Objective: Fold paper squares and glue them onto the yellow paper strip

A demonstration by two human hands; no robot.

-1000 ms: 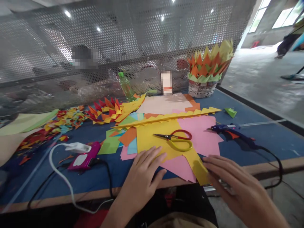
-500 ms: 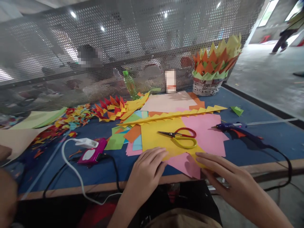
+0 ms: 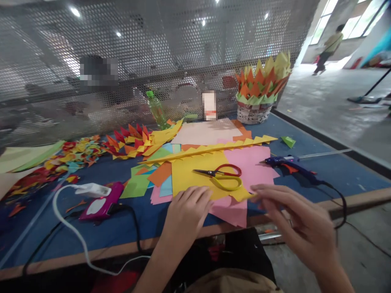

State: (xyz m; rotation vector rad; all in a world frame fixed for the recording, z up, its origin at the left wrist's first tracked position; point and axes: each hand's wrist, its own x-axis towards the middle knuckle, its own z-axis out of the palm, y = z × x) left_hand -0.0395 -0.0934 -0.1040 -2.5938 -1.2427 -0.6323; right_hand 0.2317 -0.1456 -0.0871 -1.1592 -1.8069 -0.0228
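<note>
Since 1.0 s earlier, the free end of the yellow paper strip (image 3: pixel 244 196) has swung up from the near edge of the counter (image 3: pixel 363 179); it then lay broad face up, and now shows as a narrow, wavy sliver. The right hand (image 3: pixel 308 221) has moved with it; the view has also shifted a little. Strip now sits just inside the counter's near edge, between the two hands, right hand much the nearer. Its long axis, as far as visible, runs roughly parallel to that edge, from just below the handles of the scissors (image 3: pixel 210 173) to the right fingertips. Right hand: fingertips and thumb appear pinched on the strip's right end. Left hand (image 3: pixel 187 209): fingers together, laid over the near edge of the yellow paper sheet (image 3: pixel 186 175); undersides hidden, cannot tell whether anything is gripped. Strip appearance: plain bright yellow, thin, rippled, partly over the near corner of pink paper (image 3: pixel 233 211). Whether it is separate from the yellow sheet cannot be made out.
</note>
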